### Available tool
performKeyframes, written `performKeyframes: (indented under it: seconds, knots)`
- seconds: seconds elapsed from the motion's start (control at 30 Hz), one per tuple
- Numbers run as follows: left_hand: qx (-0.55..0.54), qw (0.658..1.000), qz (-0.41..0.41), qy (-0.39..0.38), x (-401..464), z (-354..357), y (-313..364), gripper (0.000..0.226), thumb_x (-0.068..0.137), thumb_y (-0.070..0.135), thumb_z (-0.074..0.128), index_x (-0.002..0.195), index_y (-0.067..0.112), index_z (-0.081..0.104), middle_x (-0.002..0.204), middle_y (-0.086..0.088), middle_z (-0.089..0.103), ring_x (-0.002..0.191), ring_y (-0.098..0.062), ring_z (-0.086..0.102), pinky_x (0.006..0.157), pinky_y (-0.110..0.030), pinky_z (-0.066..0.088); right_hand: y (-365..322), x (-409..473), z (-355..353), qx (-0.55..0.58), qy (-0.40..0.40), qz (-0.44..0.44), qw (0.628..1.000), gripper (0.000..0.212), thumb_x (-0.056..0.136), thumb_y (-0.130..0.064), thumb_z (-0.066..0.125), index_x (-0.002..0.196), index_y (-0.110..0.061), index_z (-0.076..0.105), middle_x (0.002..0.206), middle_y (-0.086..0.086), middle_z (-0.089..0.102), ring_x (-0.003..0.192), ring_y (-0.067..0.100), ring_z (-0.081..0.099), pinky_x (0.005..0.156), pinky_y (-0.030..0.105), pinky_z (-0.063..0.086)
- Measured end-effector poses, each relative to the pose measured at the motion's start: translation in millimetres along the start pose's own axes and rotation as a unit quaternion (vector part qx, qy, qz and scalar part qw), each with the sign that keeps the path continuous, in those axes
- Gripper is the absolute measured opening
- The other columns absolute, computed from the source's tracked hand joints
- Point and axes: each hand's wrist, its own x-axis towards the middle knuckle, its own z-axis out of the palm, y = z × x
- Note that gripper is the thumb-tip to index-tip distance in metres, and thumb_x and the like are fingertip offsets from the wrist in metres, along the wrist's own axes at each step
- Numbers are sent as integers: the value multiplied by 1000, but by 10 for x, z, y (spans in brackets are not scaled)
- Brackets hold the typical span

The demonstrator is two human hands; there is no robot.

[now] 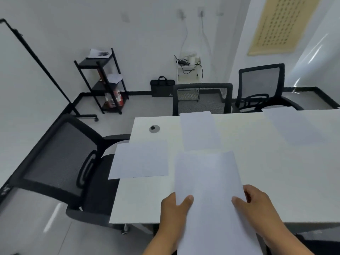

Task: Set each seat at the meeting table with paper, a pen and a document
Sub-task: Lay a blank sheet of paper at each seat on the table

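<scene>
Three sheets on the table, chairs behind and left.

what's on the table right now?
Three paper sheets and a round cable port lie on the table. The held stack hides the near edge.

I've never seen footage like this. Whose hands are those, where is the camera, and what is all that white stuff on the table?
There is no robot here. A person wears a camera on the head, looking forward and down, so you see their own two hands. The left hand and right hand hold a stack of paper by its sides, thumbs on top. Three sheets already lie on the white table: a left sheet, a middle sheet and a right sheet. Black chairs stand around it. No pens show.
</scene>
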Motion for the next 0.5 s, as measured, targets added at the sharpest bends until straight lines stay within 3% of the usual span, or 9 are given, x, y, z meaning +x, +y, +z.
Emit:
performKeyframes:
  seconds: [0.13,0.23,0.37,0.5]
  knots:
    - [25,999,-37,19,207,110,-220,26,115,20,55,120,25,80,107,10,85,98,-11,82,83,-28,65,307,396,115,16,0,24,1000,11,92,-18,78,97,-21,69,88,-1,76,78,25,76,75,48,62]
    - [34,997,-62,26,414,215,-356,29,117,24,50,121,25,79,109,9,85,102,-15,82,97,-41,65,563,650,176,10,-8,42,999,14,92,-20,79,99,-19,66,91,3,75,79,26,73,70,42,57]
    - [24,995,-91,24,602,327,-480,32,118,29,48,122,24,79,114,4,85,108,-22,81,105,-52,62,786,948,229,-14,-20,41,999,9,97,-22,72,96,-17,64,91,1,72,79,24,70,66,37,50]
    - [33,994,-101,29,756,426,-610,32,116,37,51,116,23,79,115,1,84,111,-30,79,108,-55,59,961,1238,228,-51,-30,40,997,22,99,-19,68,85,-7,55,77,1,58,65,19,49,61,35,37]
